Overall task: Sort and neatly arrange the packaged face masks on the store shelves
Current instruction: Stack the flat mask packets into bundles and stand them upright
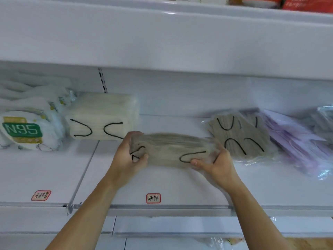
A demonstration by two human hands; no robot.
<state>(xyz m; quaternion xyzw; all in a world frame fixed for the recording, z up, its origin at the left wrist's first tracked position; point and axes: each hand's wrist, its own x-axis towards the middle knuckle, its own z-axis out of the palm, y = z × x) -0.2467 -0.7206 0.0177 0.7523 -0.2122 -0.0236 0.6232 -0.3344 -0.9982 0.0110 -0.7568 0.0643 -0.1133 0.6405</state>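
Gripping one grey-beige mask pack (pixel 173 150) by its two short ends, both hands hold it over the middle of the white shelf (pixel 162 181): left hand (pixel 126 156) curled round the left end with the thumb pinching the front face, right hand (pixel 214 163) curled round the right end, thumb on the lower edge. Whether the pack touches the shelf or sits just above it, cannot tell. Two black ear loops show on its front. Left of the held pack, near it: one cream mask pack (pixel 102 116), two black loops showing. Further left: a heap of white N95 packs (pixel 27 130), count unclear, one green label readable. Right of the held pack, just beside the right hand: one flat grey-beige pack (pixel 241 134) lying askew, four loops visible. Beyond that, a loose fan of lilac packs (pixel 295 139), overlapping, number not countable. Below the held pack, on the shelf's front: two red-bordered handwritten tags (pixel 153 198).
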